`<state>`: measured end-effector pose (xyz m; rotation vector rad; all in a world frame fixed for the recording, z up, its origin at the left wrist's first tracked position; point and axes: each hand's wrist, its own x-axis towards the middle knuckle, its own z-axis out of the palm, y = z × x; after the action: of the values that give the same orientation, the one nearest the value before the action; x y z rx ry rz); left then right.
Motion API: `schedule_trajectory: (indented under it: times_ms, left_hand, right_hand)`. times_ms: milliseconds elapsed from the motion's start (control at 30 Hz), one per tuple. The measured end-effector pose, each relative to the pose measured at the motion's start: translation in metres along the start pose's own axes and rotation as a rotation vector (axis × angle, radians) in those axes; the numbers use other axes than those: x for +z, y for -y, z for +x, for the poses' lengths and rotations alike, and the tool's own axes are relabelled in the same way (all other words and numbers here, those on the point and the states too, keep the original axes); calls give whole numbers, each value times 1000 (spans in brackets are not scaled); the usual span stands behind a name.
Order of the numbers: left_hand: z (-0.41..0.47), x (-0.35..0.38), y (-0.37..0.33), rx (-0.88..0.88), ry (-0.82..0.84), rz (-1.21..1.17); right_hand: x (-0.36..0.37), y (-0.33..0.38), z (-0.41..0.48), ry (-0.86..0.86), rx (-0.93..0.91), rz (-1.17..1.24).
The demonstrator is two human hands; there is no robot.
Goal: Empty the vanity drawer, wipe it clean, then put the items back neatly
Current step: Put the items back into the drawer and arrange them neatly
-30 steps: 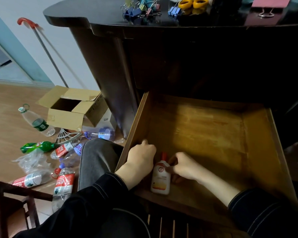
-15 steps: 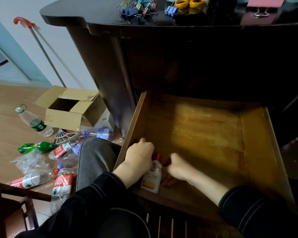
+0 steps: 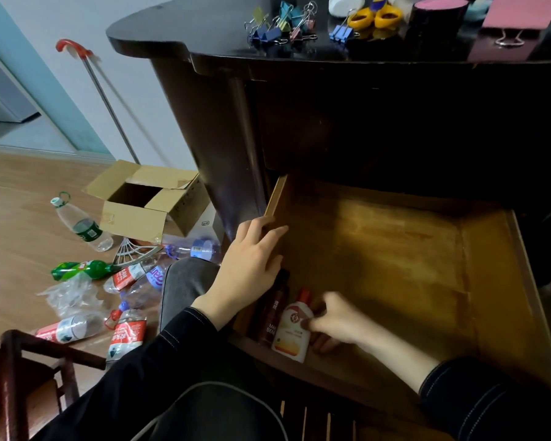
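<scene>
The wooden vanity drawer (image 3: 395, 256) is pulled out, its floor mostly bare. In its near left corner lie a dark brown bottle (image 3: 272, 310) and, right of it, a white bottle (image 3: 293, 332) with a red cap. My right hand (image 3: 334, 319) is blurred and closed on the white bottle's right side. My left hand (image 3: 252, 265) rests with fingers spread on the drawer's left wall, above the dark bottle, holding nothing.
The dark vanity top (image 3: 204, 30) carries binder clips (image 3: 280, 27), yellow items (image 3: 374, 15), a dark cup (image 3: 439, 17) and a pink clipboard (image 3: 519, 14). On the floor at the left are a cardboard box (image 3: 147, 205), several plastic bottles (image 3: 83, 224) and a chair (image 3: 29, 377).
My left hand has lifted off the corner and moved up onto the drawer's left wall, uncovering the dark bottle. The white bottle shifted left beside it, with my right hand still on it.
</scene>
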<state>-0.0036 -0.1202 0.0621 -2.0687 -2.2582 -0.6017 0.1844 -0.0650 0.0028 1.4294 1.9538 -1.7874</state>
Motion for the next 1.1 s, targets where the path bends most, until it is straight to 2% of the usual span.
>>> schedule_trajectory:
  times_ms: [200,400,500,633,767,833,1000,1100]
  left_hand:
    - [1,9,-2,28,0,84]
    - [1,13,0,22,-15,95]
    - [2,12,0,6,-6,84]
    - [1,9,-1,-6,3,65]
    - [2,-2,0,13,-2,12]
    - [8,-18,0,2,-29,-90]
    - [37,-87,-12,-14,-294,-326]
    - [56,-132,-23,74,-405,-390]
  right_hand:
    - [0,1,-1,10,16,18]
    - [-4,-1,2,20,-30,-110]
    - [-13,3,-1,-29,-68,-183]
    - [-33,27,-24,-186,-185,-130]
    - [-59,70,-70,-455,-438,-255]
    - [-75,99,-98,-600,-596,-338]
    - [-122,181,-158,-909,-943,-385]
    - [-153,219,-155,-1054,-906,-484]
